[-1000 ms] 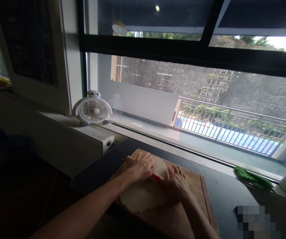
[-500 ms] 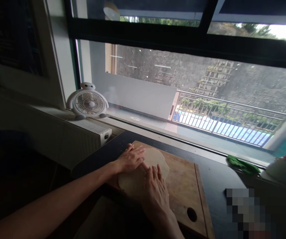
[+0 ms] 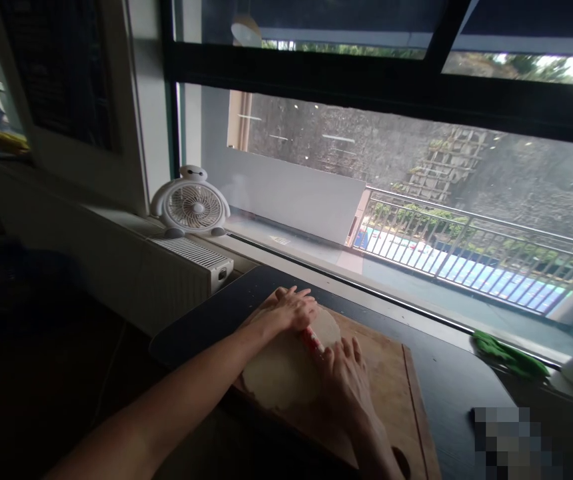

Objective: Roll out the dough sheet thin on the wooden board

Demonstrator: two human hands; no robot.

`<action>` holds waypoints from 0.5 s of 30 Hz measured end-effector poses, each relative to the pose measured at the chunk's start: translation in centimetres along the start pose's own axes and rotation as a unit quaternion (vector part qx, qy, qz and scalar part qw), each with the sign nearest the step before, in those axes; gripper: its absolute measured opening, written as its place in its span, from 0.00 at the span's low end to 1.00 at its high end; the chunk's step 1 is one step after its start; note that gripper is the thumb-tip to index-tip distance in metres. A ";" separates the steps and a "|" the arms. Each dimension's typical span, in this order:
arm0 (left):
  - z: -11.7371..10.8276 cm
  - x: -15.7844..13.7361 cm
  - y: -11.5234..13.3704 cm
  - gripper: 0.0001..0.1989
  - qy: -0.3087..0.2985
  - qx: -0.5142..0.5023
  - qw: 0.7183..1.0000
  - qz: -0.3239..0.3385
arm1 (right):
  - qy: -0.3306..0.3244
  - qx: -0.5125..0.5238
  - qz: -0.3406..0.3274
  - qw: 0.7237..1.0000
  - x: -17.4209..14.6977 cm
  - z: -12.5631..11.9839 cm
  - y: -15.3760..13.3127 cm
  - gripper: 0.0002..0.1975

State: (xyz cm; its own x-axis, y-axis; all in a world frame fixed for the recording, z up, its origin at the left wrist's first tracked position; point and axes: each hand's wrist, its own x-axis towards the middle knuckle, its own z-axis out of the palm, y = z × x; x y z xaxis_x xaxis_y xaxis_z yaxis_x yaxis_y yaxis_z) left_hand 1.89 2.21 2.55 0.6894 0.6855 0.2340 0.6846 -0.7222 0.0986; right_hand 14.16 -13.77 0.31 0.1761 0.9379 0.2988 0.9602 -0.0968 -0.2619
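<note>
A wide, thin sheet of dough [image 3: 281, 373] lies on a wooden cutting board [image 3: 384, 380]. Across it runs a slim rolling pin [image 3: 312, 341], its red-and-white patterned middle showing between my hands. My left hand [image 3: 296, 309] rests on the pin's far end, fingers stretched forward and somewhat apart. Over the near end is my right hand [image 3: 347, 373], its fingers also extended rather than wrapped round. The palms hide both ends of the pin, and my left forearm covers part of the dough.
The board sits on a dark table [image 3: 446, 373] by a window. A white fan [image 3: 196, 205] stands on the sill above a white radiator [image 3: 186, 267]. Green cloth [image 3: 509, 357] lies at the right, near a pixelated patch. The board has a dark hole [image 3: 400, 460].
Both hands have pushed forward and right over the dough with the rolling pin, whose red pattern now shows. The whole view has shifted slightly, so the surroundings appear further right.
</note>
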 end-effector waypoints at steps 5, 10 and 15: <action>-0.4 -5.0 -1.3 0.20 0.055 -0.026 0.998 0.029 | -0.003 0.042 -0.086 0.995 -3.4 0.2 -3.6 0.24; -1.1 -8.4 -2.0 0.18 0.080 -0.050 0.995 0.020 | -0.060 0.036 -0.040 0.997 0.9 -2.5 0.6 0.22; -3.7 -8.7 -2.0 0.24 -0.014 -0.061 0.993 0.097 | -0.111 -0.020 0.061 0.992 5.6 -3.6 4.1 0.19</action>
State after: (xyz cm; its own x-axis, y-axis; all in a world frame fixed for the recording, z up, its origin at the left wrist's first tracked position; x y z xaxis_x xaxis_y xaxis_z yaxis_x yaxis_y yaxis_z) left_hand -6.35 -2.68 3.94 0.8128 0.5340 0.2329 0.5063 -0.8452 0.1711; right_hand 19.89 -10.16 4.21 0.2437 0.9682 0.0561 0.9431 -0.2231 -0.2465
